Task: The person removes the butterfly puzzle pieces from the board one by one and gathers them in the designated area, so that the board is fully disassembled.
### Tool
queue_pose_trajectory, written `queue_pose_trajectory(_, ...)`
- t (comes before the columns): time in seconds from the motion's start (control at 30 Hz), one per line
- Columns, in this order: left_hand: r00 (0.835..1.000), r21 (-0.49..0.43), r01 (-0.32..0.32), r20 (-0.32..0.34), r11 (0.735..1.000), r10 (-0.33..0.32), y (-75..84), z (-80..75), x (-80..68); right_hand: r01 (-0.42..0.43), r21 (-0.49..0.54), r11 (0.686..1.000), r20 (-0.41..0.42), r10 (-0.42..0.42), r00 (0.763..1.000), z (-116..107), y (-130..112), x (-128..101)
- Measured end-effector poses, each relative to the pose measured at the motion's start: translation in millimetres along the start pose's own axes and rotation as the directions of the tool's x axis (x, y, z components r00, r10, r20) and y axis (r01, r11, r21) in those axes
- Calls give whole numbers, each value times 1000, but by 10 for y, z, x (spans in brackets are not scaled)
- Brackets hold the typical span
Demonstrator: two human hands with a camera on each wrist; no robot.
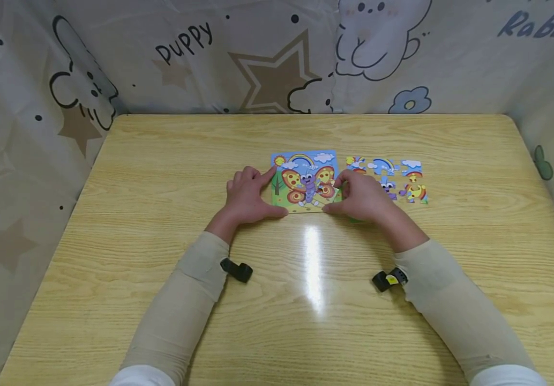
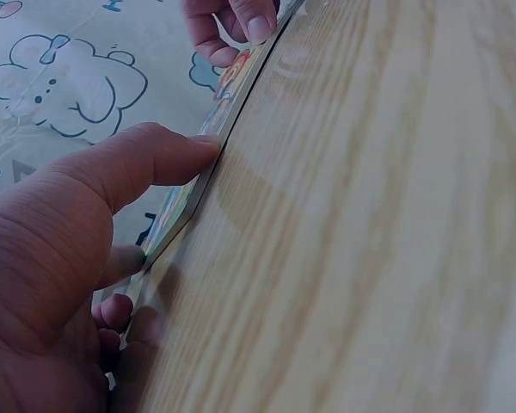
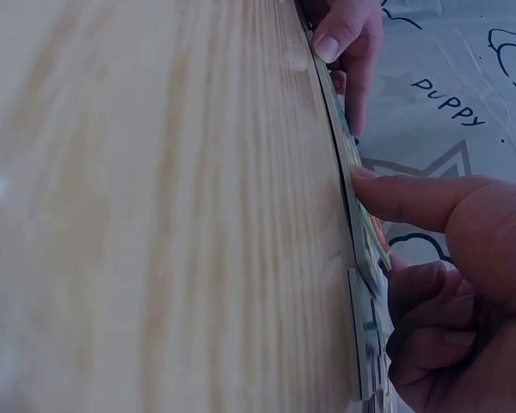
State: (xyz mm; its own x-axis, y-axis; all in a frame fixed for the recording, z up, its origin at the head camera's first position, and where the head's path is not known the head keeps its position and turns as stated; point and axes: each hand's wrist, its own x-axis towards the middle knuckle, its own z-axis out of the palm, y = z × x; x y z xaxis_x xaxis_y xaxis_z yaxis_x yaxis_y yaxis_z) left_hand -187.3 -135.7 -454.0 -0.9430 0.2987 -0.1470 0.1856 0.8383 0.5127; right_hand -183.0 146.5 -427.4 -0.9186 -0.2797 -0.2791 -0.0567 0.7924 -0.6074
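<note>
A butterfly jigsaw puzzle point(image 1: 308, 181) lies flat on the table in the head view. My left hand point(image 1: 247, 197) frames its near left corner, thumb along the front edge and index finger at the left side. Both digits look fairly straight in the left wrist view, where the thumb tip presses the board's edge point(image 2: 208, 176). At the near right corner my right hand point(image 1: 361, 197) pinches a puzzle piece point(image 1: 331, 194) between thumb and fingers. That piece sits slightly tilted over the picture. From the right wrist, the thumb point(image 3: 413, 200) shows at the board's front edge.
To the right of the puzzle, loose puzzle pieces point(image 1: 414, 192) lie spread out, some hidden behind my right hand. The wooden table point(image 1: 161, 145) ends at the back against a printed cloth point(image 1: 267, 69), which also hangs at both sides. A black wrist camera point(image 1: 236, 269) sits on each sleeve.
</note>
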Motion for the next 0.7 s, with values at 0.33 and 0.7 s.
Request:
queue_pose_trajectory(0.33,1000,8,6,6,1000,-6,-15,24,6,28,14,999,-5,-28,1000,20,26,26)
queue_pose_trajectory(0.7,1000,2,-5,-4,1000,5,-24,15,9,52,-17,999,-58,-53,997,43,-6,52)
